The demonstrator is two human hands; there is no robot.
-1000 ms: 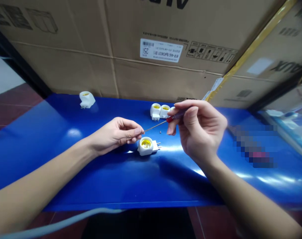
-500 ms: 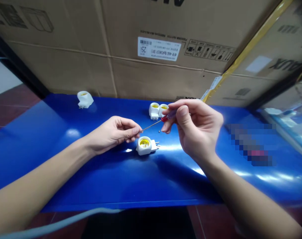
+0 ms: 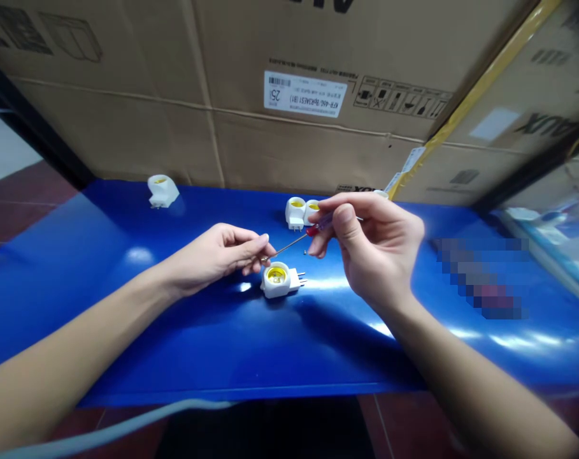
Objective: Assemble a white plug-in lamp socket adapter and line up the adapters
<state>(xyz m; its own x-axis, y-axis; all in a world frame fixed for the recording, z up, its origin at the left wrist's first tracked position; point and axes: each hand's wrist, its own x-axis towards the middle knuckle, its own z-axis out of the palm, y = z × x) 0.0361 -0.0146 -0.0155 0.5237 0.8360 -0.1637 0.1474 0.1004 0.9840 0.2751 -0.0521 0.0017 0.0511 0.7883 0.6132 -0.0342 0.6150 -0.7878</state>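
Observation:
My right hand (image 3: pixel 378 245) is closed on a screwdriver (image 3: pixel 313 230) with a red and purple handle. The metal shaft slants down to the left, and its tip is at the fingers of my left hand (image 3: pixel 225 254). Those fingers are pinched together around something small near the tip, too small to name. Just below lies a white plug-in lamp socket (image 3: pixel 276 280) with a yellow inside, its pins pointing right. A tiny screw (image 3: pixel 305 252) rests on the blue surface behind it.
Two white sockets (image 3: pixel 295 213) stand together at the back of the blue table (image 3: pixel 213 357), one partly behind my right hand. Another socket (image 3: pixel 162 191) is at the back left. A large cardboard box (image 3: pixel 150 127) rises behind. A blurred-out object (image 3: pixel 480 280) lies at the right.
The left thumb has lifted a little, so more of the screwdriver's tip shows. My right hand and the screwdriver have shifted slightly left.

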